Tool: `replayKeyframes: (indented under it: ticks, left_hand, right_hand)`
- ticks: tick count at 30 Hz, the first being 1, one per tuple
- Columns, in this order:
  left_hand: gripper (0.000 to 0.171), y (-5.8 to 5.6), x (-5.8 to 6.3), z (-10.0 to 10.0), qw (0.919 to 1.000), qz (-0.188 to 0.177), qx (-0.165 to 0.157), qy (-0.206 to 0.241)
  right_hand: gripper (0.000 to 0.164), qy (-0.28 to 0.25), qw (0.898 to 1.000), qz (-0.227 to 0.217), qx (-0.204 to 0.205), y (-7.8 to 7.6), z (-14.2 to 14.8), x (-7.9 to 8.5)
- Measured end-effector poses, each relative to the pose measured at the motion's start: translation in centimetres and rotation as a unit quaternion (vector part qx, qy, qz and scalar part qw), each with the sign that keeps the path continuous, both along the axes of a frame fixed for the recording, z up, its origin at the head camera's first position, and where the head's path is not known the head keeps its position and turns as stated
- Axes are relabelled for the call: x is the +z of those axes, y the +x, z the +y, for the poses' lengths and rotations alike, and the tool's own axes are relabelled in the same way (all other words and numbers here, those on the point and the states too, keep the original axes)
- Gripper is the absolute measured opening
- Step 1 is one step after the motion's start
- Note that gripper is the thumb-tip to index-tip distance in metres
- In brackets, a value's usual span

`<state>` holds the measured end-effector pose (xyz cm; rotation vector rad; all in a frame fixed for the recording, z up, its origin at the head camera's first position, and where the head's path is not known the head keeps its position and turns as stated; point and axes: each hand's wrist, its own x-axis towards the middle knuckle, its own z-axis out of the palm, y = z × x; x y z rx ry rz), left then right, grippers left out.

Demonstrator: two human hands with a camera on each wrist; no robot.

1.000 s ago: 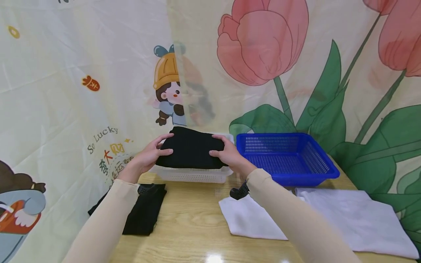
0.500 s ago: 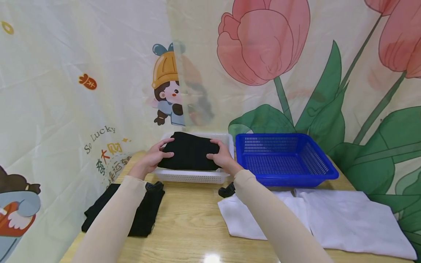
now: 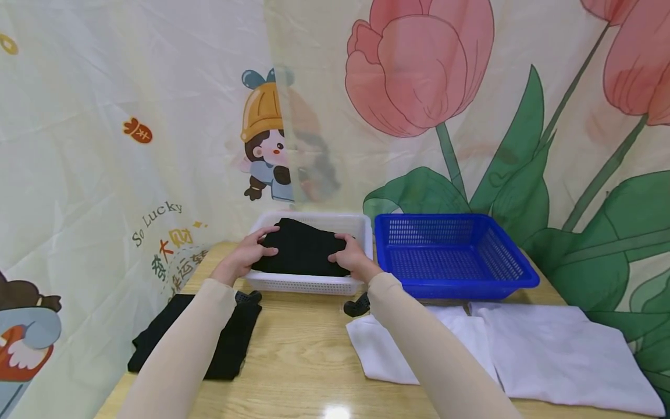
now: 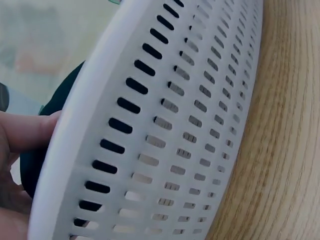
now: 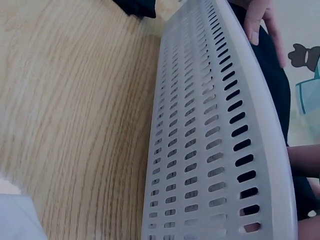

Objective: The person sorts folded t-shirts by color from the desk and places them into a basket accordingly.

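Observation:
A folded black garment [image 3: 303, 250] lies inside the white perforated basket [image 3: 309, 284], partly below its rim. My left hand [image 3: 245, 255] grips the garment's left end, thumb on the near face. At the opposite end my right hand [image 3: 355, 255] pinches it the same way. In the left wrist view, the basket wall [image 4: 165, 125] hides most of the black cloth [image 4: 60, 95], and fingers show beyond the rim. The right wrist view has dark cloth [image 5: 277, 75] behind the rim, with both hands partly visible there.
Right of the white basket stands a blue perforated basket [image 3: 455, 285]. Folded black clothing [image 3: 235, 343] lies on the wooden table [image 3: 298, 355] at left. Folded white clothes [image 3: 565, 355] lie at front right, partly under my right forearm. A printed cloth backdrop [image 3: 209, 116] hangs behind.
Both hands have lowered the black garment from above the white basket's rim down into it. The forearms have shifted slightly inward. The baskets and other clothes stay in place.

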<state>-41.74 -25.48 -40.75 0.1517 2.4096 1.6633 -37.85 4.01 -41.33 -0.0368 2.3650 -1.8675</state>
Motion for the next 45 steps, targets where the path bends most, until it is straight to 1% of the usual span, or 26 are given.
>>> replayKeyframes:
  ticks: [4, 6, 9, 11, 16, 20, 24, 26, 28, 30, 32, 34, 36, 37, 38, 40, 41, 42, 43, 45]
  left_hand:
    - [0.074, -0.1, 0.0, -0.6, 0.9999, -0.010, 0.002, 0.005]
    - [0.075, -0.1, 0.0, -0.6, 0.9998, -0.018, 0.008, 0.005]
    - [0.075, -0.3, 0.0, -0.2, 0.9995, -0.021, 0.024, 0.005]
    - [0.075, -0.4, 0.2, 0.1, 0.9994, -0.020, 0.027, 0.005]
    - [0.075, -0.5, 0.4, 0.9, 0.9993, -0.029, 0.024, -0.002]
    - [0.074, -0.5, 0.3, 1.4, 0.9987, -0.035, 0.036, -0.012]
    - [0.074, -0.7, 0.2, 1.7, 0.9987, -0.026, 0.041, -0.015]
    - [0.073, -0.9, 0.0, 1.8, 0.9990, -0.020, 0.033, -0.023]
    - [0.073, -1.0, -0.3, 1.8, 0.9989, -0.021, 0.026, -0.032]
    - [0.073, -1.0, -0.5, 1.8, 0.9986, -0.029, 0.018, -0.041]
    - [0.073, -0.8, -0.7, 1.8, 0.9979, -0.046, 0.009, -0.045]
    - [0.073, -0.6, -0.6, 1.7, 0.9972, -0.060, 0.004, -0.045]
    - [0.073, -0.3, -0.2, 1.5, 0.9958, -0.074, -0.013, -0.051]
    - [0.073, -0.2, 0.1, 1.3, 0.9950, -0.074, -0.026, -0.061]
    - [0.072, -0.1, 0.5, 1.1, 0.9942, -0.069, -0.040, -0.071]
    - [0.069, 0.4, 1.4, 0.7, 0.9915, -0.053, -0.073, -0.094]
    - [0.068, 0.7, 2.0, 0.4, 0.9896, -0.041, -0.091, -0.103]
    - [0.066, 1.0, 2.4, 0.0, 0.9876, -0.020, -0.109, -0.111]
    - [0.064, 1.3, 2.9, -0.4, 0.9861, -0.001, -0.123, -0.111]
    - [0.061, 2.0, 3.6, -1.4, 0.9846, 0.033, -0.140, -0.100]
  right_hand:
    - [0.071, 0.009, 1.000, -0.009, 0.010, 0.0, -0.5, 0.2]
    - [0.072, 0.004, 1.000, -0.015, 0.011, -0.1, -0.7, 0.1]
    - [0.071, -0.003, 1.000, -0.021, 0.002, -0.4, -0.8, 0.0]
    - [0.071, -0.009, 1.000, -0.016, -0.007, -0.6, -0.6, -0.1]
    - [0.069, -0.009, 0.999, -0.009, -0.030, -1.0, -0.3, -0.6]
    - [0.070, -0.012, 0.999, -0.018, -0.029, -1.2, -0.2, -0.9]
    - [0.073, -0.016, 0.999, -0.019, -0.025, -1.4, -0.2, -1.1]
    - [0.074, -0.012, 0.999, -0.022, -0.021, -1.5, -0.2, -1.2]
    - [0.075, -0.005, 0.999, -0.031, -0.010, -1.5, -0.1, -1.3]
    - [0.075, -0.002, 0.999, -0.046, 0.004, -1.4, -0.1, -1.2]
    - [0.076, 0.001, 0.998, -0.061, 0.017, -1.2, -0.1, -1.2]
    - [0.075, 0.000, 0.997, -0.073, 0.024, -1.0, -0.1, -1.0]
    - [0.074, 0.009, 0.997, -0.075, 0.028, -0.8, 0.0, -0.5]
    - [0.074, 0.017, 0.997, -0.072, 0.032, -0.7, 0.0, -0.2]
    - [0.074, 0.026, 0.997, -0.067, 0.034, -0.6, 0.1, 0.2]
    - [0.072, 0.053, 0.996, -0.046, 0.046, -0.3, 0.3, 1.1]
    - [0.071, 0.066, 0.996, -0.035, 0.053, -0.1, 0.4, 1.6]
    - [0.070, 0.080, 0.995, -0.023, 0.060, 0.1, 0.5, 2.2]
    - [0.069, 0.087, 0.994, -0.011, 0.067, 0.4, 0.6, 2.7]
    - [0.067, 0.095, 0.992, 0.010, 0.081, 1.2, 0.8, 3.8]
